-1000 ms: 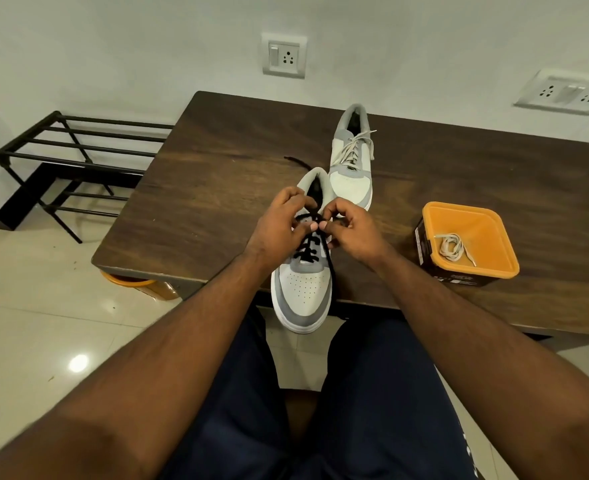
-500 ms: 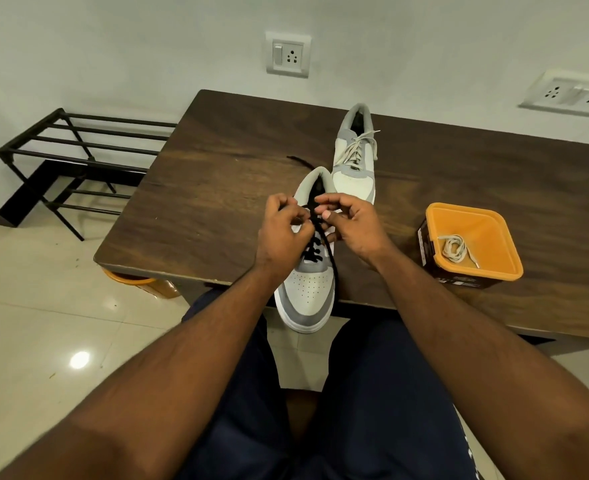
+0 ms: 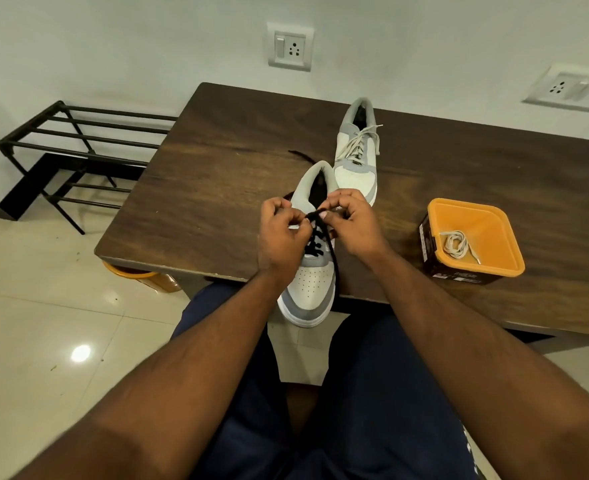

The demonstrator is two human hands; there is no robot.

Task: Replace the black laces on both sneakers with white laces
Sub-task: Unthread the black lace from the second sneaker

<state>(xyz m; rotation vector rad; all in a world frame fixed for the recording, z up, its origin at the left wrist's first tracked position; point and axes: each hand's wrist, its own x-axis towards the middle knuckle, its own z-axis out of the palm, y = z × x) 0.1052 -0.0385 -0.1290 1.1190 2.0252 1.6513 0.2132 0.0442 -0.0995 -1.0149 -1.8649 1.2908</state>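
A white and grey sneaker (image 3: 312,289) with a black lace (image 3: 331,258) lies at the table's near edge, its toe hanging over the edge. My left hand (image 3: 281,237) and my right hand (image 3: 353,223) meet above its tongue, and both pinch the black lace between fingertips. One loose end of the lace trails down the shoe's right side, another lies on the table behind the heel. A second sneaker (image 3: 357,150) with white laces stands farther back. A coiled white lace (image 3: 457,244) lies in an orange tub (image 3: 494,220) to the right.
The dark wooden table (image 3: 217,188) stands against a white wall with sockets (image 3: 289,46). A black metal rack (image 3: 74,150) sits on the floor at the left. An orange container (image 3: 140,275) shows under the table's left corner. My legs fill the bottom.
Both hands have lifted slightly up the shoe toward its collar, still pinching the black lace. The view shifted a little; the far sneaker and tub stayed put.
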